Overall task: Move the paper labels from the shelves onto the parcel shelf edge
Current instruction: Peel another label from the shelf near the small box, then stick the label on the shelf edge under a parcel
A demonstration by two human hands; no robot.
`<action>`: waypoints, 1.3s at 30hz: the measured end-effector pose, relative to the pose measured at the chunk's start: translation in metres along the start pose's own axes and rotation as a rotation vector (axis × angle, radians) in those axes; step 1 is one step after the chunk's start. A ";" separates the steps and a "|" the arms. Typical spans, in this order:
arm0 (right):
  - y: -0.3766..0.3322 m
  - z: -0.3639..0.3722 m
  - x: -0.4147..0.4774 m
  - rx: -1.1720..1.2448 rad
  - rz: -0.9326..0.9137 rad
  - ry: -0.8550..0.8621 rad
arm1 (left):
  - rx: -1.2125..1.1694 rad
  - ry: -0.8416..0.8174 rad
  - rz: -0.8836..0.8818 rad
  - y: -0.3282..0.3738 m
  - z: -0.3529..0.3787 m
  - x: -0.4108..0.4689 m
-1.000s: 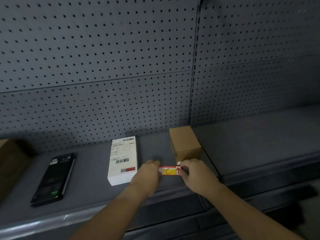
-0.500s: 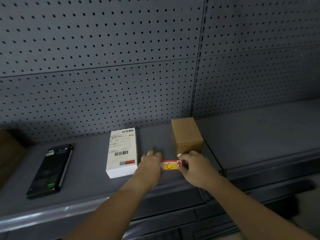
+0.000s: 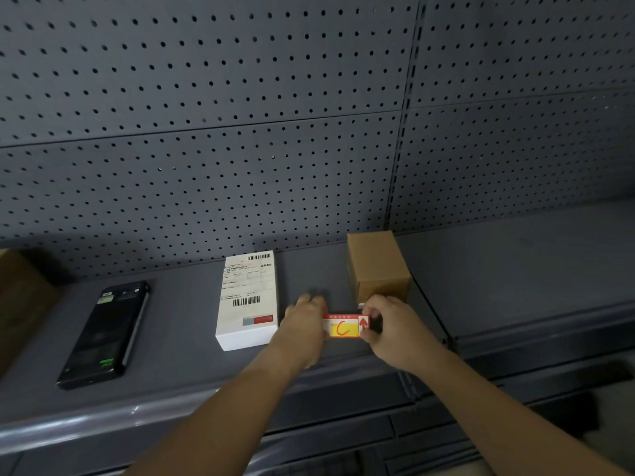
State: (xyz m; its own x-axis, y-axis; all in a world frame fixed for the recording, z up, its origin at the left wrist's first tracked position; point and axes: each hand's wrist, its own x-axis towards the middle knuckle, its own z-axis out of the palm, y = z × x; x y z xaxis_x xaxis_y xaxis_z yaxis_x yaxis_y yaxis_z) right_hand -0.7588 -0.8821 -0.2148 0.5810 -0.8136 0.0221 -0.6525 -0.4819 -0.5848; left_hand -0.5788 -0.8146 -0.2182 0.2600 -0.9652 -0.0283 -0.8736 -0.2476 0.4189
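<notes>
A small red and yellow paper label (image 3: 344, 326) with a red letter C and an arrow is held flat between both hands, just above the grey shelf (image 3: 178, 324). My left hand (image 3: 304, 326) pinches its left end and my right hand (image 3: 391, 326) pinches its right end. The label hangs in front of a brown cardboard parcel (image 3: 377, 266) and to the right of a white parcel (image 3: 248, 298) with barcodes. The shelf's rounded front edge (image 3: 130, 412) runs below my forearms.
A black phone-like device (image 3: 104, 333) lies on the shelf at the left. Another brown box (image 3: 19, 304) sits at the far left edge. Perforated grey back panels (image 3: 240, 132) rise behind. The shelf section (image 3: 515, 269) to the right holds nothing visible.
Both hands keep hold of the label and have shifted very little. The view has tilted slightly, so the shelf items sit a bit higher in the picture.
</notes>
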 end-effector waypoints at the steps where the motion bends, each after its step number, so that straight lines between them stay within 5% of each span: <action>1: 0.000 0.000 -0.001 0.024 -0.006 0.026 | -0.008 0.008 0.008 0.000 -0.001 -0.001; 22: -0.033 -0.032 -0.024 0.249 -0.118 0.244 | -0.019 0.319 0.097 0.000 -0.055 -0.066; 39: -0.222 0.043 -0.047 0.315 -0.634 -0.124 | 0.278 0.549 -0.607 -0.093 -0.128 -0.276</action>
State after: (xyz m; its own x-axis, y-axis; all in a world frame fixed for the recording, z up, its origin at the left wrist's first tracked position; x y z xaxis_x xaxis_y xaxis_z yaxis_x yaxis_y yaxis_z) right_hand -0.6199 -0.7230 -0.1212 0.8650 -0.3561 0.3536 -0.0104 -0.7171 -0.6969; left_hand -0.5170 -0.5140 -0.1330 0.8135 -0.4998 0.2973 -0.5696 -0.7877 0.2345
